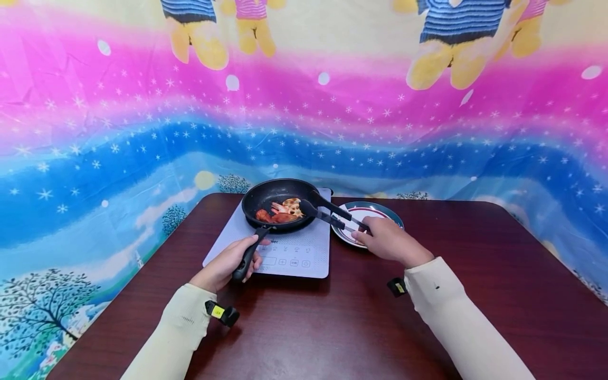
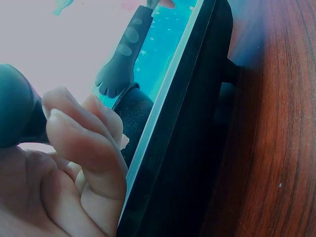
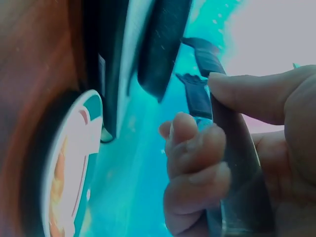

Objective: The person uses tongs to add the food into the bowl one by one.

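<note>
A black frying pan (image 1: 261, 200) sits on a white induction cooker (image 1: 223, 245). My left hand (image 1: 228, 262) grips the pan's handle (image 1: 245, 259), its thumb along the top; in the left wrist view the curled fingers (image 2: 84, 133) lie beside the dark handle end (image 2: 17, 108). Inside the pan are a pale slice with holes (image 1: 293, 205), like lotus root, and reddish-brown pieces of food (image 1: 280, 217). My right hand (image 1: 391, 240) holds black-tipped tongs (image 1: 328, 216) between thumb and fingers. Both tong heads reach over the pan's right side, their tips slightly apart, near the pale slice.
Right of the cooker, partly under my right hand and the tongs, stands a plate (image 1: 398, 212) with a dark green rim. The right wrist view shows orange-brown food (image 3: 58, 187) on it. A dark red wooden table (image 1: 309, 322) lies under everything; a patterned cloth (image 1: 304, 116) hangs behind.
</note>
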`<state>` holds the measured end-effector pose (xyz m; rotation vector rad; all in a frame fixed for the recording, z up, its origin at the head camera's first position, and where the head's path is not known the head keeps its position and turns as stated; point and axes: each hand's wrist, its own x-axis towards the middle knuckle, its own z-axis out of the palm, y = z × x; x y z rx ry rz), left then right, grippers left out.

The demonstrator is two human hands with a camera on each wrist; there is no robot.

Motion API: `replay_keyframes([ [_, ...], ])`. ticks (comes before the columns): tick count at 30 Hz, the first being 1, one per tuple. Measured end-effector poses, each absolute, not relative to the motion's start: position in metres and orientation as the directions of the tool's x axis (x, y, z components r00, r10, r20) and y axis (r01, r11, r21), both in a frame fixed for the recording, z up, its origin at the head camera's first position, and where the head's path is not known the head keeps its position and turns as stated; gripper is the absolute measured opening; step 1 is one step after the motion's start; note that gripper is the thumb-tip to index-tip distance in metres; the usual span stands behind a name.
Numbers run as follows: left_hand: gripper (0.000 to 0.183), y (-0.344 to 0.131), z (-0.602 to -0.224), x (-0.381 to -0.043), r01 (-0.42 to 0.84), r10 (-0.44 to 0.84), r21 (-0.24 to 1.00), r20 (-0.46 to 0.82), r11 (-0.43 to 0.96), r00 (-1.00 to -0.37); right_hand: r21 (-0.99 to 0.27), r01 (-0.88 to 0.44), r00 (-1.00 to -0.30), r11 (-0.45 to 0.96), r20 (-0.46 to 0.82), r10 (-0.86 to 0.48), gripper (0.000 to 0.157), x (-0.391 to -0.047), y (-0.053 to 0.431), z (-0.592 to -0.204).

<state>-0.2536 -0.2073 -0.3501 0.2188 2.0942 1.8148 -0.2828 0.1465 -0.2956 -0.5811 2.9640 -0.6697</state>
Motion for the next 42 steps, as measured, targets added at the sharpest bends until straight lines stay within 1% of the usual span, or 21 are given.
replay_keyframes([
  [3,0.057,-0.207,-0.35,-0.254,-0.119,0.346,0.98,-0.169,0.163,-0.923,-0.425,-0.362,-0.923,0.83,0.036,-0.384,0.027,-0.284,0.159,-0.288],
  [4,0.057,-0.207,-0.35,-0.254,-0.12,0.345,0.979,-0.17,0.163,-0.923,-0.423,-0.358,-0.924,0.832,0.032,-0.381,0.031,-0.284,0.163,-0.285],
  [5,0.057,-0.207,-0.35,-0.254,-0.12,0.346,0.979,-0.17,0.163,-0.923,-0.423,-0.35,-0.927,0.836,0.025,-0.375,0.035,-0.284,0.168,-0.283],
  [10,0.057,-0.207,-0.35,-0.254,-0.118,0.344,0.979,-0.169,0.166,-0.924,-0.411,-0.3,-0.942,0.861,-0.015,-0.335,0.065,-0.282,0.186,-0.273],
  [13,0.057,-0.206,-0.35,-0.253,-0.119,0.34,0.979,-0.171,0.168,-0.925,-0.416,-0.289,-0.946,0.862,-0.014,-0.324,0.071,-0.281,0.193,-0.269],
  [18,0.056,-0.206,-0.35,-0.253,-0.123,0.335,0.978,-0.174,0.17,-0.926,-0.408,-0.315,-0.94,0.857,0.009,-0.341,0.063,-0.277,0.203,-0.263],
  [20,0.056,-0.205,-0.35,-0.253,-0.122,0.335,0.978,-0.174,0.172,-0.926,-0.401,-0.321,-0.937,0.858,0.001,-0.351,0.063,-0.276,0.207,-0.26],
  [22,0.056,-0.205,-0.35,-0.253,-0.121,0.336,0.977,-0.175,0.175,-0.926,-0.393,-0.323,-0.935,0.861,-0.009,-0.355,0.066,-0.274,0.212,-0.257],
  [24,0.056,-0.205,-0.349,-0.253,-0.121,0.336,0.977,-0.175,0.177,-0.925,-0.388,-0.325,-0.933,0.862,-0.014,-0.358,0.061,-0.272,0.218,-0.254],
  [28,0.056,-0.206,-0.35,-0.253,-0.115,0.336,0.977,-0.171,0.179,-0.926,-0.44,-0.326,-0.937,0.837,0.033,-0.348,0.05,-0.272,0.224,-0.249],
  [31,0.056,-0.206,-0.35,-0.253,-0.107,0.336,0.977,-0.165,0.183,-0.927,-0.504,-0.319,-0.942,0.803,0.075,-0.328,0.047,-0.272,0.225,-0.246],
  [34,0.056,-0.206,-0.35,-0.253,-0.102,0.337,0.977,-0.161,0.187,-0.928,-0.517,-0.311,-0.942,0.797,0.06,-0.329,0.043,-0.271,0.225,-0.244],
  [38,0.056,-0.206,-0.35,-0.253,-0.105,0.332,0.976,-0.164,0.188,-0.929,-0.46,-0.319,-0.932,0.828,-0.004,-0.362,0.041,-0.269,0.227,-0.243],
  [42,0.056,-0.206,-0.35,-0.253,-0.116,0.326,0.975,-0.174,0.19,-0.929,-0.409,-0.339,-0.924,0.847,-0.021,-0.381,0.037,-0.267,0.232,-0.242],
])
